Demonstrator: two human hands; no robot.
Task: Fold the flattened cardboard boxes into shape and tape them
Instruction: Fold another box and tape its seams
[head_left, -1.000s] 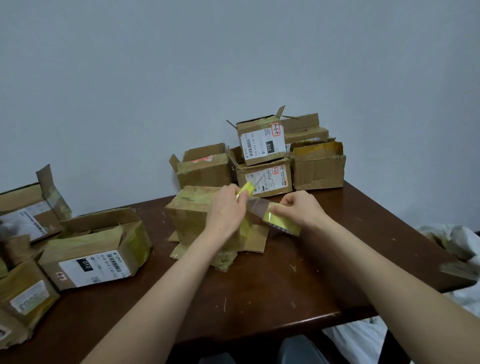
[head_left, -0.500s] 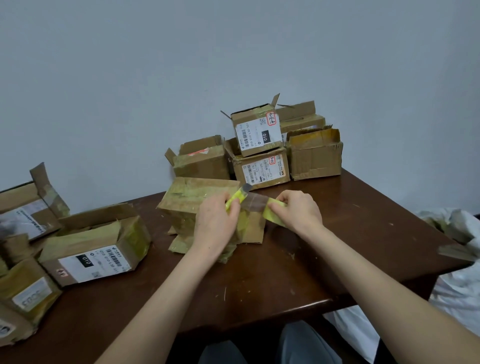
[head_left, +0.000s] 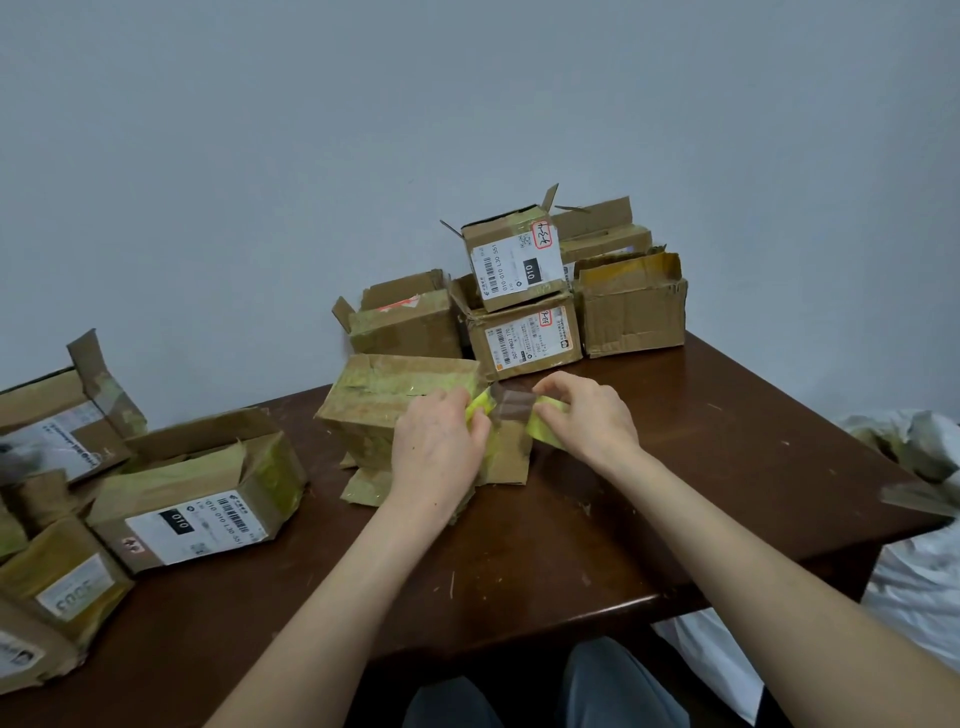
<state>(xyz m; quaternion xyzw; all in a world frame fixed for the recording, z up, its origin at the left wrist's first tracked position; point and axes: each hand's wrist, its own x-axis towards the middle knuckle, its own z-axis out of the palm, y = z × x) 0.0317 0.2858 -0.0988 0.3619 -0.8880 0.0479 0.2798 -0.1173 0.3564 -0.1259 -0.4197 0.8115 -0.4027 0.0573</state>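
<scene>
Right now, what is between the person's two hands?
A short tape strip, brownish with yellow-green ends, spans the gap between the left hand and the right hand. Both pinch it, by the cardboard box. The head view shows this.

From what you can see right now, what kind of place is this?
Probably a plain room used for packing parcels, perhaps at home. Used cardboard boxes with shipping labels are piled on a dark wooden table against a bare wall, and the left hand and right hand hold tape between them.
</scene>
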